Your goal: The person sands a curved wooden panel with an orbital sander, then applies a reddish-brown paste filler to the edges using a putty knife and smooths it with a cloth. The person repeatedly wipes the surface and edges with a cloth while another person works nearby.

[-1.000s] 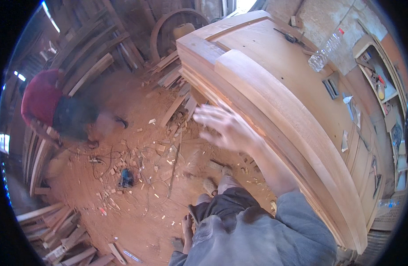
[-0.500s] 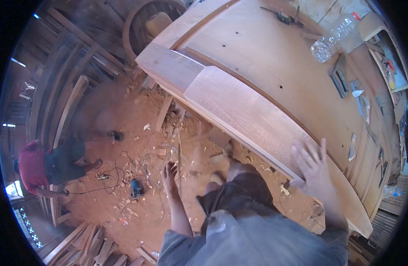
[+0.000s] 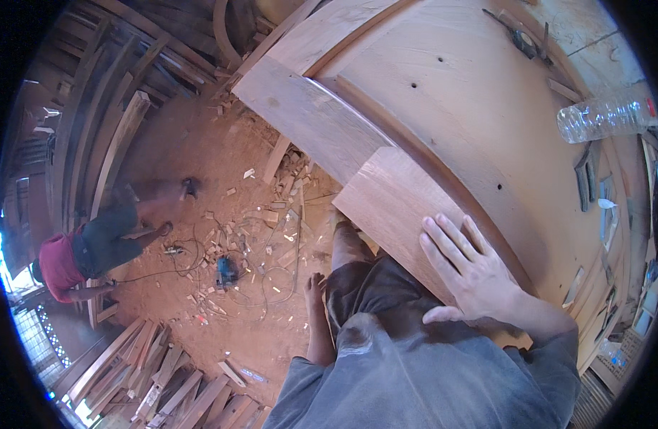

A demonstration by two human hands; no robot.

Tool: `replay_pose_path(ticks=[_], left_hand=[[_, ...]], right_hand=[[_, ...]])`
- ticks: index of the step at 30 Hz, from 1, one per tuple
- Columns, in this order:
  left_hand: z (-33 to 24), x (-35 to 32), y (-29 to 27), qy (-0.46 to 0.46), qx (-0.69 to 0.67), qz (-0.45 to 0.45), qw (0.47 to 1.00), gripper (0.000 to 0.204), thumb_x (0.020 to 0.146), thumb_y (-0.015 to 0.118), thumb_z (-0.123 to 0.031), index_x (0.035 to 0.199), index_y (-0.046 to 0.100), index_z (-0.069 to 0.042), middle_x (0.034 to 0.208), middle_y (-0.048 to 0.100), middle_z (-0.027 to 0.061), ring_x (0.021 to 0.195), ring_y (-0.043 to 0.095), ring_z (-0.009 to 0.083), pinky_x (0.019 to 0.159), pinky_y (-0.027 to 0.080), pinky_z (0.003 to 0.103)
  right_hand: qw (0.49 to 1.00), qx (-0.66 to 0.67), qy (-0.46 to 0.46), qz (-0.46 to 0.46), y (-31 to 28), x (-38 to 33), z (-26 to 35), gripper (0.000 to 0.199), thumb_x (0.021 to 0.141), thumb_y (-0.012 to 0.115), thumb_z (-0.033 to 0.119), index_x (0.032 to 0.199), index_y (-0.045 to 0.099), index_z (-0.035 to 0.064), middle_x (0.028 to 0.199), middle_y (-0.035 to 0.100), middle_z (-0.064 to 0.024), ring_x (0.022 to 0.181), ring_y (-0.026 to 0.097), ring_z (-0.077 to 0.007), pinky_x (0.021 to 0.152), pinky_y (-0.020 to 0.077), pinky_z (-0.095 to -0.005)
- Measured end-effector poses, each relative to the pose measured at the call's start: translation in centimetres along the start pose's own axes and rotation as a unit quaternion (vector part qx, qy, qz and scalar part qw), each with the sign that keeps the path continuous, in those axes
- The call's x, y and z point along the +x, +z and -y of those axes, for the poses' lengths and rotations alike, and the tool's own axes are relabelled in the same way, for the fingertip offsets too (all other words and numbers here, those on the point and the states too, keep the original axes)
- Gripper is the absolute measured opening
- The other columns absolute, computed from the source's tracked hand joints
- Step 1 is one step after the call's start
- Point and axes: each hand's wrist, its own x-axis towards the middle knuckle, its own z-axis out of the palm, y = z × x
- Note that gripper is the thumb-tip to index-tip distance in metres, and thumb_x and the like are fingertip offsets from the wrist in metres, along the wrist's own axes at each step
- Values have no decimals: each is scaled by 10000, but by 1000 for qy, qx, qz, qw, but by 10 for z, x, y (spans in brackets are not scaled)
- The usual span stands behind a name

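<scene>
My right hand (image 3: 470,268) lies flat, fingers spread, on a reddish curved wooden board (image 3: 393,207) at the near edge of a large wooden workbench (image 3: 450,107). A longer, paler curved plank (image 3: 300,114) lies just beyond that board along the bench edge. My left hand (image 3: 315,286) hangs at my side with loose fingers, holding nothing, above the sawdust floor.
A clear plastic bottle (image 3: 604,118) lies on the bench at the right, with small tools beside it. Wood offcuts, a cable and a blue power tool (image 3: 225,270) litter the floor. Another person in a red top (image 3: 86,250) bends at the left. Planks (image 3: 164,386) are stacked below.
The view has swung and closed in on the bench. My right hand has moved from the plank's far end to rest flat on the reddish board. My left hand stays lowered.
</scene>
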Motion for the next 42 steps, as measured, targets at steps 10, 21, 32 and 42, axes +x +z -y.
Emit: replay_pose_path(ticks=[10,21,32,42], left_hand=[[-23,113,-67,-7,97,39,995,435,972,539,-423,1171,596,-40,1071,685,105,886,663,197,702,490,307],[-206,223,-19,111,181,146,966,380,984,517,-391,1132,607,-54,1043,688,102,855,667,187,670,486,293],[-207,261,16,175,265,258,912,350,970,559,-351,1029,653,-19,912,694,69,813,650,168,684,493,296],[-201,274,-5,212,370,266,864,357,948,593,-367,944,682,-21,879,698,65,797,631,153,706,493,299]], right_hand=[[990,97,-68,-79,3,115,9,1046,827,459,758,1489,258,-26,1561,233,-214,1471,192,-310,1205,146,-459],[910,3,368,-193,13,60,62,992,838,552,654,1463,289,-70,1515,312,-255,1424,287,-380,1153,235,-531],[908,241,-57,-339,28,167,119,757,896,581,507,1412,405,-17,1502,343,-236,1411,336,-319,1136,341,-452],[892,74,408,-180,48,92,131,982,849,482,690,1477,292,-40,1542,273,-233,1451,233,-362,1184,179,-508]])
